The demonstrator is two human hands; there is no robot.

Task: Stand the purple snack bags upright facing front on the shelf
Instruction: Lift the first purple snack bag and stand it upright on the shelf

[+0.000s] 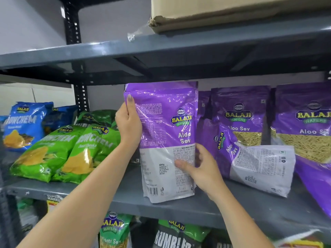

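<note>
A purple Aloo Sev bag [164, 126] stands upright on the grey shelf [125, 199] with its printed back side towards me. My left hand [128, 125] grips its upper left edge. My right hand [198, 169] holds its lower right edge, thumb on the face. Beside it on the right, another purple bag [250, 158] lies tilted on its side, back showing. Behind that, two purple bags [240, 115] [304, 122] stand upright facing front. A further purple bag [315, 181] lies at the far right edge.
Green snack bags [59, 153] lie left of my hands, with blue bags [25, 124] behind them. A cardboard box [232, 13] sits on the shelf above. More snack bags [114, 230] fill the shelf below. A black upright post [80, 93] stands behind the green bags.
</note>
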